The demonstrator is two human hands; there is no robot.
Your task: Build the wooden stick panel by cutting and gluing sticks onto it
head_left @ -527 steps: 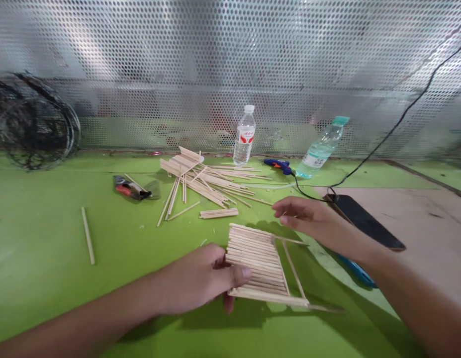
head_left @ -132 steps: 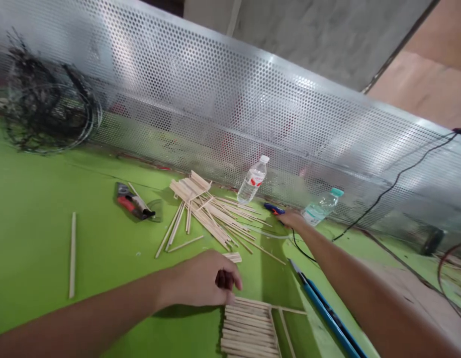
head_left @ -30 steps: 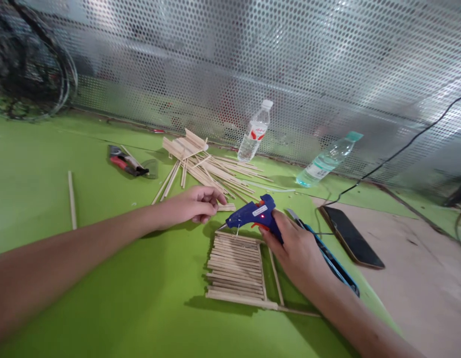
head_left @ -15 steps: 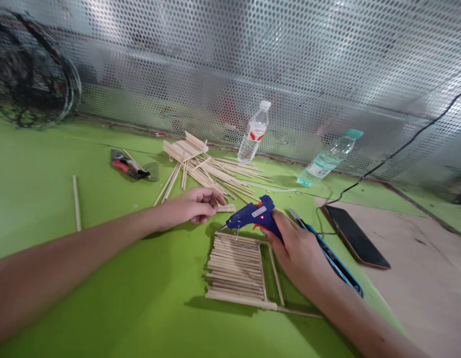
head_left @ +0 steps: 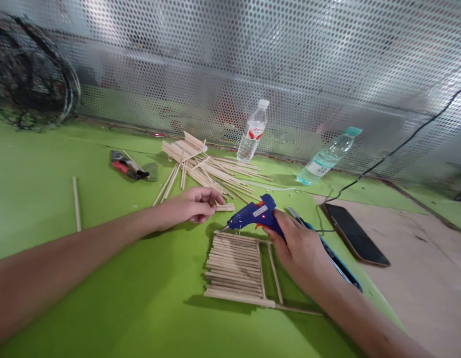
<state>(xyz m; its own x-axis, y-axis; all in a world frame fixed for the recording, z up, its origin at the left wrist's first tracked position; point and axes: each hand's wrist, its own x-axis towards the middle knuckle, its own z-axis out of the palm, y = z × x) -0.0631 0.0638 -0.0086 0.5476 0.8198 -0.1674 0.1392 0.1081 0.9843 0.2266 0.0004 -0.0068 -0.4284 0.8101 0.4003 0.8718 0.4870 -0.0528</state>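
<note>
Perforated metal sheet [head_left: 230,59] stands behind a green work surface [head_left: 140,298]. Right hand [head_left: 301,246]: fingers wrapped round the grip of a blue glue gun [head_left: 247,215] (small red light [head_left: 263,216] lit on its side). Nozzle [head_left: 224,229] at the far left corner of the slatted stick panel [head_left: 235,263], which lies on the green; contact unclear. Left hand [head_left: 200,205]: fingers loosely curled at a short stick bundle [head_left: 226,208]; cannot tell whether gripped.
</note>
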